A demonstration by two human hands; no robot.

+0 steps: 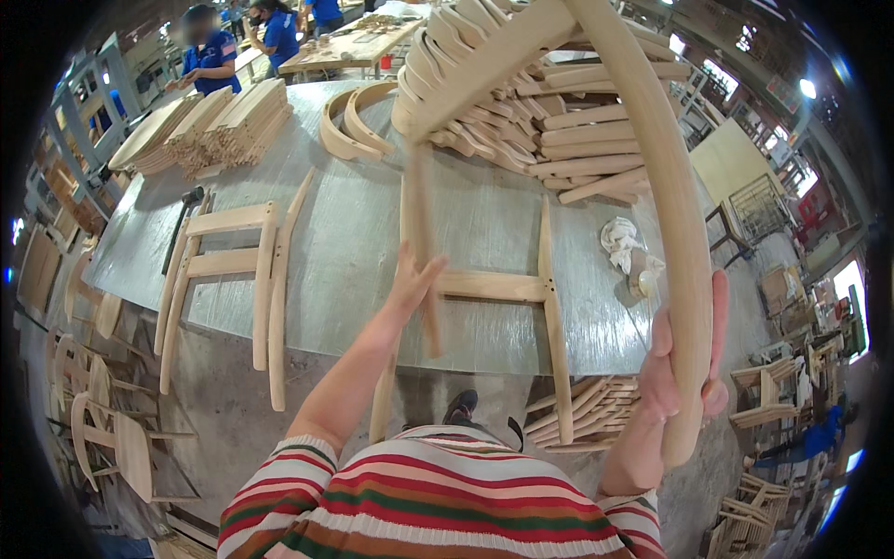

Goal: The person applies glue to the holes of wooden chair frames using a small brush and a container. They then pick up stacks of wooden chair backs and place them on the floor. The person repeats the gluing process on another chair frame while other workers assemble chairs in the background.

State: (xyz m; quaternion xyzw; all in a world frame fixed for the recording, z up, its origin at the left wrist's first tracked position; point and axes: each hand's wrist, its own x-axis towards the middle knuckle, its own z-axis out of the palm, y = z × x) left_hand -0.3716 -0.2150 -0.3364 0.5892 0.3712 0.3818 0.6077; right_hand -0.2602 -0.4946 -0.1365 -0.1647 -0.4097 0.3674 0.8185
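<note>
With my right hand (684,363) I grip the long curved leg of a raised wooden chair frame (656,140). Its crosspiece slants away toward the upper middle, partly beyond the picture's top edge. My left hand (413,281) is at the frame's other, thinner leg, which is smeared by motion; thumb and fingers lie on either side of it. Below, a second chair frame (494,285) with two legs and a crossrail rests over the table's near edge, its left leg partly covered by my left arm. Farther left lie paired wooden frames (228,263).
The metal-topped table (345,233) carries stacked slats (228,121), curved backrests (358,121), piled curved parts (591,140), a black-headed mallet (192,196) and a white rag (618,240). Chairs (126,447) stand at left; wooden parts (587,410) lie below the table. People (209,56) work beyond.
</note>
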